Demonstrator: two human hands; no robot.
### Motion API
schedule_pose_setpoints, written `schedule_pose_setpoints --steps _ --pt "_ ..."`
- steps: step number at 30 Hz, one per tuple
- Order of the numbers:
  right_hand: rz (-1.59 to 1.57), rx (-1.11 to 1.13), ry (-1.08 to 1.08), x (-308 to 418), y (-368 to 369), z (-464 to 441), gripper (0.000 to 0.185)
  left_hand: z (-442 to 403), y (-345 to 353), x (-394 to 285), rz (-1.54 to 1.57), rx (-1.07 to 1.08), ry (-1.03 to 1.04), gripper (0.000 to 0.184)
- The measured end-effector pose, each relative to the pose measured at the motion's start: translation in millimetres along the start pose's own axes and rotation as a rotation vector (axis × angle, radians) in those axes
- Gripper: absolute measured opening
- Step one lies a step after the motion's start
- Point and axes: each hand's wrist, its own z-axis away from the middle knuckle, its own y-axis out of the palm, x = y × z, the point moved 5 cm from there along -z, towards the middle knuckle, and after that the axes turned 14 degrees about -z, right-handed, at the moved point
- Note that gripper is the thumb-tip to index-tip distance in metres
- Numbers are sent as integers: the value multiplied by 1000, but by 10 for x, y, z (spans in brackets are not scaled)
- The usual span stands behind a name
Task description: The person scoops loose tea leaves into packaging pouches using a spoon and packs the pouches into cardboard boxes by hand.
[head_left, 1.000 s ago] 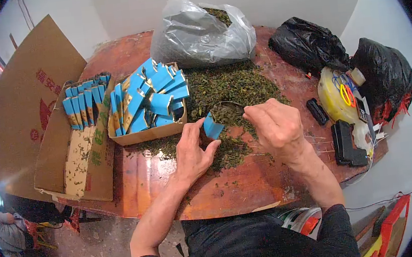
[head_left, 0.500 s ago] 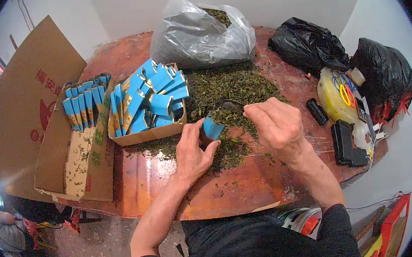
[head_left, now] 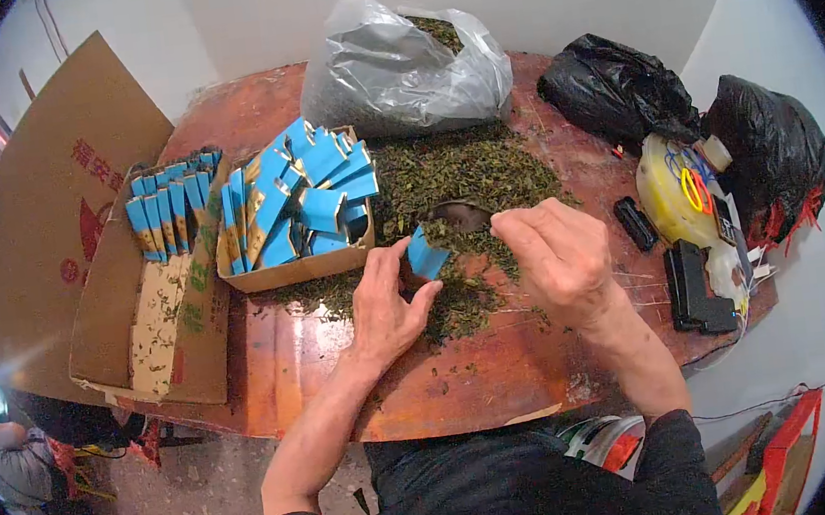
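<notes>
We see the spoon (head_left: 463, 215) barer than a second ago; load likely tipped into the blue packet (head_left: 428, 255). Right grip (head_left: 565, 253) pinches the spoon, left grip (head_left: 384, 306) pinches that packet near the leaf pile (head_left: 473, 166). Small box (head_left: 303, 270): jumbled packets (head_left: 322, 207). Carton (head_left: 203, 325): standing packets (head_left: 164, 211), leaf crumbs (head_left: 150, 357). Clear bag (head_left: 393, 73): more leaf (head_left: 439, 31).

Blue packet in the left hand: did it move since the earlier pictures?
No. The blue packet in the left hand shows no visible shift against the small cardboard box.
</notes>
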Motion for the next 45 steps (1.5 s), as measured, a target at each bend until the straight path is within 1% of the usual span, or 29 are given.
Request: schedule_pose_setpoints --steps 3,9,15,27,33,36,42,45 --pt "-14 31 -26 21 75 40 32 -1 -5 -10 -6 7 -9 69" --pt "-40 14 -19 59 96 20 32 5 -5 -5 0 -6 3 68" --pt "29 -56 -50 -36 -20 -3 34 1 -1 6 3 -1 10 67" --pt "-35 57 -12 92 164 29 29 -3 -16 -14 0 4 -6 67" --pt "23 -53 -31 -29 3 -17 30 2 -4 15 -14 -6 2 67" --pt "6 -65 -11 -21 -55 -63 30 2 -6 12 -26 -16 19 67" --pt "-42 5 -13 30 141 39 29 4 -13 1 -16 -16 15 66" --pt "14 -13 -12 10 68 11 27 7 -16 5 -23 -21 20 65"
